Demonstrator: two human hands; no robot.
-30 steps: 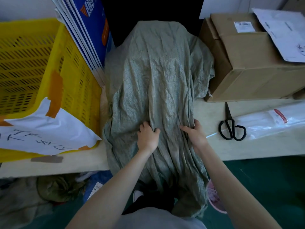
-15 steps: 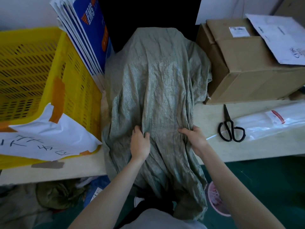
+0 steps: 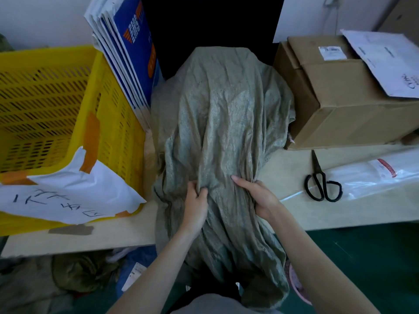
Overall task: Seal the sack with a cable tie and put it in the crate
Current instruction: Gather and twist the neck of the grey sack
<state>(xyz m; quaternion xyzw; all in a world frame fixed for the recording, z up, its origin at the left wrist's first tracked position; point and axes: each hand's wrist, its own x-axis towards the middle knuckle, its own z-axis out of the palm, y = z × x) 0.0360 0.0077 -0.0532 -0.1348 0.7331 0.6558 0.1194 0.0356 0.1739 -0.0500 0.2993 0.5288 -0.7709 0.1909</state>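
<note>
At table edge, both hands, left hand and right hand, pinch sack folds; loose mouth at 6 o'clock may slip ungathered.

Sack wedged between yellow crate and cardboard box; crate top open.

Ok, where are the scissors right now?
The scissors lie on the table, right of the sack, just in front of the cardboard box.

Pale table: crate, sack (overhanging edge), box, scissors
</note>
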